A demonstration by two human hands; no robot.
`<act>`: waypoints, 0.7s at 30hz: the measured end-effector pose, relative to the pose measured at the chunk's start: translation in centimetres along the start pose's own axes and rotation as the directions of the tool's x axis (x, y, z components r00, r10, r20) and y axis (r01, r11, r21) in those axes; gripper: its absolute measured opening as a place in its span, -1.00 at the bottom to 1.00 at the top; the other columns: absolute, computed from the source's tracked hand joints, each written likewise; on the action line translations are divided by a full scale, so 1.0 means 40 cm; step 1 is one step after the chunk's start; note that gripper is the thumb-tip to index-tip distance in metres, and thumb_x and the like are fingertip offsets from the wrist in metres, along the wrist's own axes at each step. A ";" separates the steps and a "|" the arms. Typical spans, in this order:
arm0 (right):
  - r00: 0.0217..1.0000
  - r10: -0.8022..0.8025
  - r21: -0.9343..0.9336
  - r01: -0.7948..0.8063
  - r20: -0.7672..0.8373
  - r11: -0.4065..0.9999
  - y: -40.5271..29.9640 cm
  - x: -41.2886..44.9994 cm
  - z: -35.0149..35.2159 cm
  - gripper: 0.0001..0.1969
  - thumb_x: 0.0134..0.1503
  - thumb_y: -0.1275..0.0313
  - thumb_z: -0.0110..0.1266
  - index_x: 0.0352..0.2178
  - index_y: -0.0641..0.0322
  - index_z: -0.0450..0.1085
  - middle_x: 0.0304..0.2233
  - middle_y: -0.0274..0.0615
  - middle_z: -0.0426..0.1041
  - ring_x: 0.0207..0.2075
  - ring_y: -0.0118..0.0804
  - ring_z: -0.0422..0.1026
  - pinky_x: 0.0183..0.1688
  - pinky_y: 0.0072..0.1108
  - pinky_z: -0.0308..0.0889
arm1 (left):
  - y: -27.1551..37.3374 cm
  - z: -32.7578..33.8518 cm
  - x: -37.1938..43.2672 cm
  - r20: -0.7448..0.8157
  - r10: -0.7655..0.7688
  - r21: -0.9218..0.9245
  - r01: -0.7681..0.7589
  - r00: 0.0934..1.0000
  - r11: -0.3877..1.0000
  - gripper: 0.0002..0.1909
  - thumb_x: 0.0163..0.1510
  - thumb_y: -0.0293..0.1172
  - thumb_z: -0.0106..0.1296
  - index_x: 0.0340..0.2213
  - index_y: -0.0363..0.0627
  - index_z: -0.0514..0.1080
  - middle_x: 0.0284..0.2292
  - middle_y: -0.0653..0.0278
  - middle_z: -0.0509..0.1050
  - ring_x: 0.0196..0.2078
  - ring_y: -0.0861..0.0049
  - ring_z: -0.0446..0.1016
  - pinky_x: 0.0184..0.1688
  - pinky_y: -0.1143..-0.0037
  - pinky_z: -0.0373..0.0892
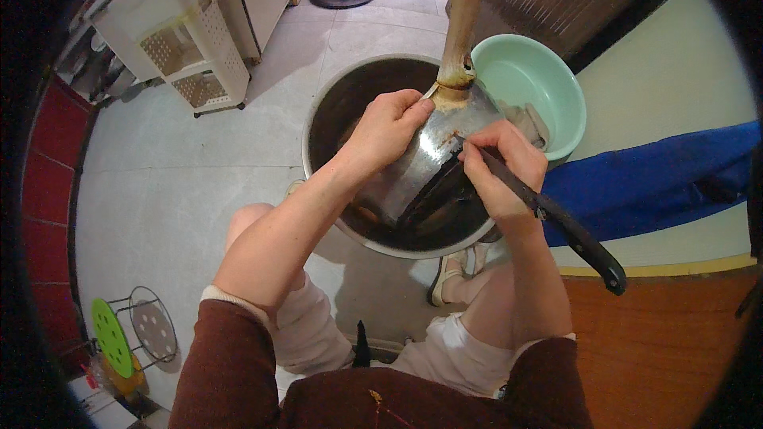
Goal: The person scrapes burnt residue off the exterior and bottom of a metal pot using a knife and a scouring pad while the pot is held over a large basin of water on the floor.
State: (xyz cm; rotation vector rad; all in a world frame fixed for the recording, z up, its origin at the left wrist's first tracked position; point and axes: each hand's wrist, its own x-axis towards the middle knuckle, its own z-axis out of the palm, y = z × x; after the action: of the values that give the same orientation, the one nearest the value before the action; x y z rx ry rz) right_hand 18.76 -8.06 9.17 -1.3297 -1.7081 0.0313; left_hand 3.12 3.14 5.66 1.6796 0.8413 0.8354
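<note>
A large metal spatula or shovel-like scoop, its steel blade (pixel 430 146) tilted over a big round metal pot (pixel 310 149), has a long wooden handle (pixel 462 24) rising away from me. My left hand (pixel 390 125) grips the blade's left edge near the socket. In my right hand (pixel 506 164) is a dark-handled tool (pixel 572 229), probably a knife; its tip rests on or very near the blade beside a brownish spot. Most of its working end is hidden by my fingers. Dark matter or shadow lies along the blade's right edge.
Behind the pot at the right stands a mint-green plastic basin (pixel 566 107) with a greyish cloth (pixel 527 122) in it. Blue fabric (pixel 650 182) hangs at the right. A white rolling rack (pixel 205 65) stands at the upper left, a round green-topped stool (pixel 112 336) at the lower left.
</note>
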 end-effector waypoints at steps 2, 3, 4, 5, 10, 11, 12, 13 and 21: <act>0.997 0.062 0.059 -0.059 -0.052 0.996 0.007 -0.010 0.005 -0.88 -0.13 0.64 0.18 -0.55 0.32 0.35 -0.56 -0.08 0.40 -0.53 -0.16 0.45 -0.45 -0.50 0.32 | 0.002 0.001 0.004 0.033 -0.009 0.007 0.008 0.999 1.000 -0.63 0.19 -0.19 -0.08 -0.31 -0.34 0.46 -0.51 0.23 0.45 -0.43 0.56 0.36 -0.33 0.48 0.30; 0.997 0.065 0.059 -0.062 -0.051 0.996 0.008 -0.010 0.007 -0.88 -0.13 0.64 0.18 -0.55 0.32 0.35 -0.56 -0.08 0.40 -0.53 -0.16 0.45 -0.45 -0.50 0.32 | 0.001 0.000 0.004 0.066 -0.021 0.015 0.020 0.998 1.000 -0.63 0.21 -0.19 -0.09 -0.30 -0.33 0.45 -0.52 0.38 0.41 -0.41 0.68 0.30 -0.33 0.55 0.28; 0.996 0.069 0.038 -0.067 -0.052 0.997 0.009 -0.010 0.008 -0.88 -0.13 0.63 0.18 -0.54 0.31 0.36 -0.57 -0.08 0.40 -0.53 -0.17 0.45 -0.45 -0.50 0.32 | -0.003 0.000 0.003 0.066 -0.023 0.014 0.022 0.998 1.000 -0.63 0.21 -0.19 -0.09 -0.30 -0.33 0.45 -0.52 0.38 0.41 -0.41 0.68 0.30 -0.33 0.55 0.28; 0.996 0.073 0.017 -0.072 -0.053 0.997 0.010 -0.011 0.009 -0.88 -0.13 0.63 0.18 -0.54 0.31 0.36 -0.57 -0.08 0.40 -0.53 -0.17 0.45 -0.45 -0.50 0.32 | -0.007 0.001 0.001 0.052 -0.009 0.021 0.008 0.999 1.000 -0.64 0.21 -0.19 -0.09 -0.30 -0.33 0.45 -0.52 0.37 0.42 -0.41 0.67 0.31 -0.34 0.55 0.28; 0.997 0.074 -0.036 -0.075 -0.028 0.997 0.029 -0.016 -0.007 -0.93 -0.04 0.69 0.12 -0.51 0.37 0.37 -0.57 -0.22 0.44 -0.50 -0.45 0.50 -0.40 -0.66 0.37 | 0.005 0.000 -0.003 0.076 -0.006 0.054 0.002 0.997 0.999 -0.64 0.20 -0.20 -0.09 -0.29 -0.34 0.45 -0.52 0.33 0.43 -0.42 0.66 0.32 -0.35 0.53 0.29; 0.996 0.082 -0.048 -0.084 -0.044 0.995 0.033 -0.016 -0.008 -0.92 -0.04 0.68 0.12 -0.51 0.37 0.37 -0.56 -0.21 0.43 -0.50 -0.44 0.50 -0.40 -0.65 0.37 | 0.002 0.004 -0.006 0.055 0.004 0.043 -0.006 0.998 0.999 -0.63 0.20 -0.20 -0.09 -0.31 -0.34 0.45 -0.53 0.32 0.43 -0.43 0.66 0.32 -0.36 0.52 0.29; 0.996 0.082 -0.047 -0.084 -0.044 0.995 0.024 -0.019 -0.004 -0.92 -0.04 0.68 0.12 -0.51 0.37 0.37 -0.56 -0.21 0.43 -0.50 -0.44 0.50 -0.40 -0.65 0.37 | -0.002 0.005 -0.008 0.032 0.013 0.036 -0.015 0.999 0.999 -0.63 0.19 -0.19 -0.09 -0.32 -0.35 0.45 -0.54 0.32 0.43 -0.44 0.66 0.32 -0.37 0.52 0.29; 1.000 0.006 -0.034 -0.006 -0.004 0.999 0.007 -0.022 0.004 -0.93 -0.04 0.68 0.12 -0.51 0.37 0.37 -0.56 -0.21 0.44 -0.49 -0.43 0.50 -0.39 -0.65 0.37 | -0.007 0.006 -0.008 0.031 0.013 0.037 -0.014 0.999 0.999 -0.63 0.19 -0.19 -0.09 -0.32 -0.35 0.45 -0.54 0.32 0.43 -0.44 0.66 0.32 -0.37 0.52 0.29; 1.000 -0.013 -0.047 0.013 -0.004 0.999 0.002 -0.025 0.007 -0.91 -0.09 0.65 0.14 -0.51 0.34 0.38 -0.57 -0.15 0.42 -0.54 -0.31 0.45 -0.45 -0.56 0.32 | -0.016 0.009 -0.007 0.029 0.045 0.070 -0.046 0.999 0.996 -0.65 0.19 -0.21 -0.08 -0.33 -0.34 0.45 -0.56 0.30 0.42 -0.46 0.64 0.32 -0.39 0.50 0.29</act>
State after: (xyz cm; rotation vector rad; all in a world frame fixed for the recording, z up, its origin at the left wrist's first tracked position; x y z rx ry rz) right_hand 18.59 -8.66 8.33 -1.3524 -1.7233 -0.0198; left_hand 3.21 2.87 4.93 1.7739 0.8250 0.8204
